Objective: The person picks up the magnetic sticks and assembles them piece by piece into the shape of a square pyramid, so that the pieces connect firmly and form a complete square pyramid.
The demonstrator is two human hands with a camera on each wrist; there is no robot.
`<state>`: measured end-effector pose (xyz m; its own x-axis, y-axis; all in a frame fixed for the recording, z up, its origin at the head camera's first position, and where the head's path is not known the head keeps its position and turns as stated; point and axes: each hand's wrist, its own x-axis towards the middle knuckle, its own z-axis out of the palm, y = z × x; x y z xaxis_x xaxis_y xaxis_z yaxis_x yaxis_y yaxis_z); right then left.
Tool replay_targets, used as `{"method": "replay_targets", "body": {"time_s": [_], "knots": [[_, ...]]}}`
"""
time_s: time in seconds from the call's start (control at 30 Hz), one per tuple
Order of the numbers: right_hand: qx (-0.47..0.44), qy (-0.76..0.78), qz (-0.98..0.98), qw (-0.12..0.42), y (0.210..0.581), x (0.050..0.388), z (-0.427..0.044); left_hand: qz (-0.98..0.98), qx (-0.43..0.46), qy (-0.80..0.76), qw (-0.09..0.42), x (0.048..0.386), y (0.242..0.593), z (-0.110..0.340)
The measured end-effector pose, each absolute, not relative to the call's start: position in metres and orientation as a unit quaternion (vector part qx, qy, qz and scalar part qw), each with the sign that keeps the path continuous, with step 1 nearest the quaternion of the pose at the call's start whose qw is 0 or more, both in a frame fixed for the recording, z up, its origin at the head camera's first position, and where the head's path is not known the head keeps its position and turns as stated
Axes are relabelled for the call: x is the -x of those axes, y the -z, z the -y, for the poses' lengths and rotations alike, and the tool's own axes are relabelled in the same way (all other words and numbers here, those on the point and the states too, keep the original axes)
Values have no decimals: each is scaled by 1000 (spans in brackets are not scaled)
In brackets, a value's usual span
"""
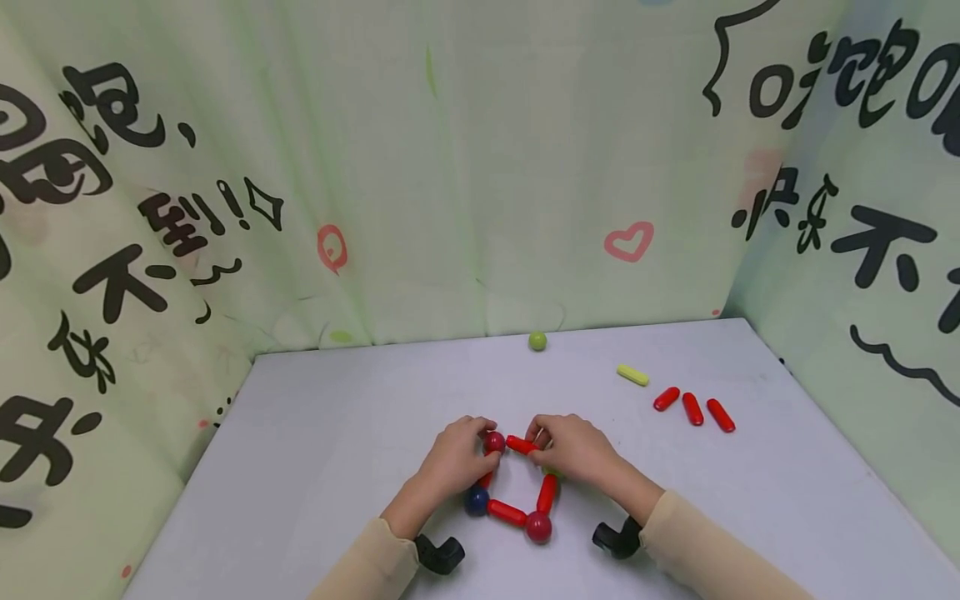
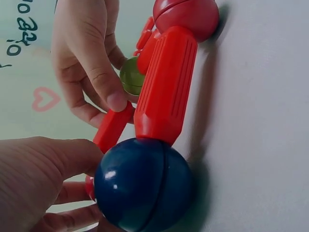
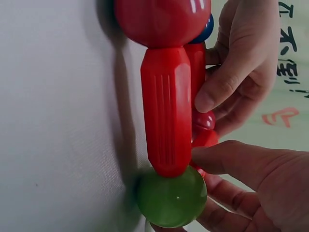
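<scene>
Now pinching far red rod (image 1: 521, 445) in R hand (image 1: 573, 446), thumb vs fingertips, closed right down to rod thickness. Located on far side of a 4-ball ring (image 1: 516, 516), w/ L tip poking out just beside far red ball (image 1: 494, 442); too close to call touching or not. Gripping that ball in L hand (image 1: 452, 457), also closed, w/ thumb on near side & fingers on far side. Going round from there: L red rod (image 1: 486, 480), then blue ball (image 2: 142, 183), near red rod (image 2: 166, 87), near red ball (image 1: 538, 527), R red rod (image 3: 166, 106), ring's green ball (image 3: 172, 197). Tucked under R hand, that last 1, mostly hidden in head view; no telling about any join w/ far rod. Farther out on white table (image 1: 337, 450), well apart to the R: 3 loose red rods (image 1: 693, 409) side by side, plus 1 yellow-green rod (image 1: 633, 375) just beyond, to their L. By far edge, behind ring: 1 loose green ball (image 1: 537, 341). At wrists, 2 black gadgets (image 1: 440, 554) nr beige sleeves (image 1: 363, 557). Behind everything, pale green curtain (image 1: 525, 167) w/ black lettering (image 1: 114, 296).
</scene>
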<state>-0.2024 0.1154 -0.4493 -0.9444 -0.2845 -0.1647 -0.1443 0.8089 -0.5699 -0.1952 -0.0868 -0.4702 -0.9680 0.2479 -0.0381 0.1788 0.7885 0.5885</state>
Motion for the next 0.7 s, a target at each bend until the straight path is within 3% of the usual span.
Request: {"method": "replay_targets", "body": {"time_s": [0.7], "knots": [[99, 350, -927, 88, 463, 193, -113, -942, -122, -311, 41, 195, 477, 88]]}}
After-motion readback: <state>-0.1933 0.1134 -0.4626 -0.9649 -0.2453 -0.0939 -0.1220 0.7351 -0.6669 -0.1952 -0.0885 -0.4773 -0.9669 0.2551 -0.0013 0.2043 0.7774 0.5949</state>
